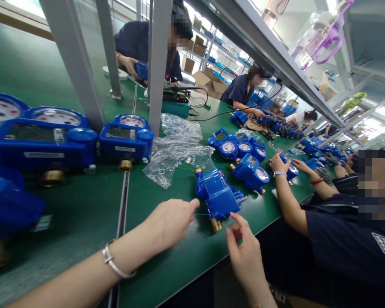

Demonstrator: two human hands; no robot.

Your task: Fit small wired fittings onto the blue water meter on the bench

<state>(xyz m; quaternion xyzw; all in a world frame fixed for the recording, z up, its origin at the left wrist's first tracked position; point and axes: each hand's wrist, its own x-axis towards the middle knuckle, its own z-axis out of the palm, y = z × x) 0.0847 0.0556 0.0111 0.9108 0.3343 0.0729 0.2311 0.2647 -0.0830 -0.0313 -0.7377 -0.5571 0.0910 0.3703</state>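
The left hand (171,222) reaches forward, fingers loosely together, index tip beside the blue meter (217,197); the right hand (244,248), just below it, pinches a thin wire

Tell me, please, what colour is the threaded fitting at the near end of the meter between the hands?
Brass-gold, on the blue plastic water meter; head view.

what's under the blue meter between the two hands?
The blue meter lies on the green bench top, brass fitting poking out below. Its dial face isn't visible.
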